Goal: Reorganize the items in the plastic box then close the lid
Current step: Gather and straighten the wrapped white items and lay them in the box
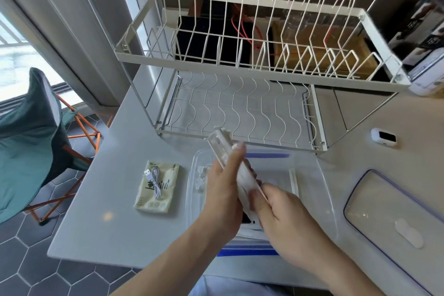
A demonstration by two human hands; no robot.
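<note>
A clear plastic box (322,182) with blue clips stands open at the table's near edge. Above it both hands hold a long white flat item (222,149), tilted, its top end raised toward the rack. My left hand (224,187) grips its middle from the left; my right hand (283,209) pinches its lower end. Small white pieces (201,176) and a thin white strip (293,181) lie inside the box; more contents are hidden under my hands. The clear lid (384,214) with a blue rim lies on the table to the right of the box.
A pale yellow packet (157,188) with a white USB cable (153,180) on it lies left of the box. A white wire dish rack (240,65) stands right behind the box. A small white device (383,137) sits at right. A green folding chair (31,132) stands beyond the table's left edge.
</note>
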